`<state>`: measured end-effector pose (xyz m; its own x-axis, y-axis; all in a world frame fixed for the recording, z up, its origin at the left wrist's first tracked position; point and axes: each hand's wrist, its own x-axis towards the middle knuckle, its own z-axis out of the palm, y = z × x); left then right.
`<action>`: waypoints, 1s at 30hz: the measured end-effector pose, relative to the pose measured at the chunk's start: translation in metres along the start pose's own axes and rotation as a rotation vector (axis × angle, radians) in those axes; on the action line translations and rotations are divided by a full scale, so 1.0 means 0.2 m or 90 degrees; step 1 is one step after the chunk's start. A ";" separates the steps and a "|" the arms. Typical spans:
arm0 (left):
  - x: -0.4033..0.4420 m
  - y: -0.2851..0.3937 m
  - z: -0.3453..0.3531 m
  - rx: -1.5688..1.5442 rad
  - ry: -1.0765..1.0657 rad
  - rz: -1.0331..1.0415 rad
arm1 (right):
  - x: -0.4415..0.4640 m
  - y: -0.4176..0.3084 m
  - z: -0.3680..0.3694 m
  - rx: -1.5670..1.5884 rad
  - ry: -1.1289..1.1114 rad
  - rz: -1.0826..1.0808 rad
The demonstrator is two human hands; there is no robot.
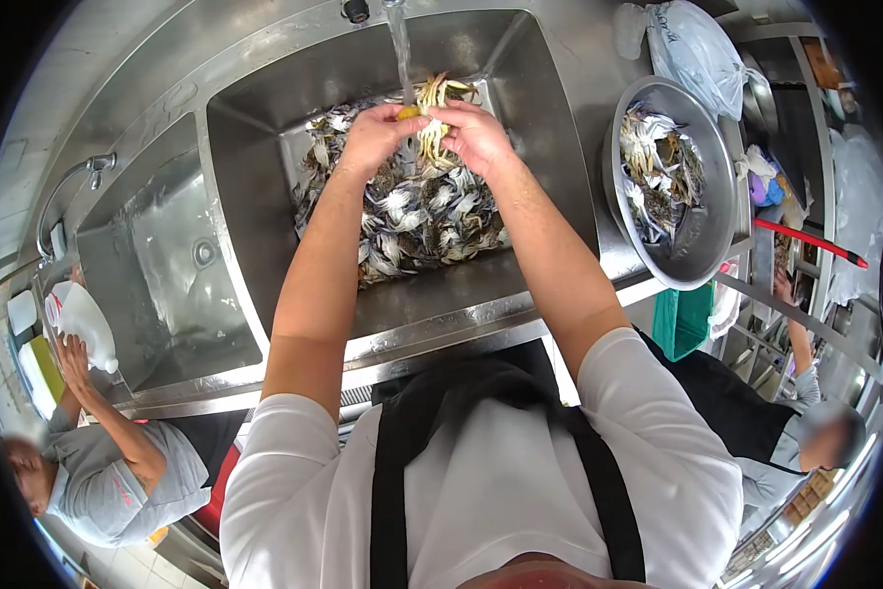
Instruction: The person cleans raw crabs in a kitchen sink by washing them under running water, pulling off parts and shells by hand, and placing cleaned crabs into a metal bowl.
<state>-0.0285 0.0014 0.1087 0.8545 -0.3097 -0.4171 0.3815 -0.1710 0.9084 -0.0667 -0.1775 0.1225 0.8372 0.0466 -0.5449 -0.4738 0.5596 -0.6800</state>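
Observation:
Under the running tap water [399,44], my right hand [476,137] grips a crab [432,133] with its pale underside and legs showing. My left hand [378,135] is closed on a small yellow pad [408,112], held against the crab's left side; whether it is a sponge I cannot tell. Below both hands, a heap of crabs [412,221] covers much of the bottom of the deep steel sink [250,167]. To the right, a large metal bowl [692,260] holds several more crabs [660,167].
A second sink basin [157,285] lies to the left, with its own tap [98,167]. A co-worker there has a hand on a white jug [88,329]. Plastic bags [695,54] sit behind the bowl. At right are a green bin [682,319], a red handle [810,240] and another person.

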 end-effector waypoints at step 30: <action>0.01 -0.08 0.01 -0.393 -0.095 -0.167 | 0.06 0.06 -0.15 0.061 -0.106 0.085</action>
<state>-0.0342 0.0027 0.0934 0.6656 -0.4637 -0.5848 0.7381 0.2926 0.6080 -0.0705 -0.1947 0.0944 0.8063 0.2561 -0.5331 -0.5614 0.6151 -0.5536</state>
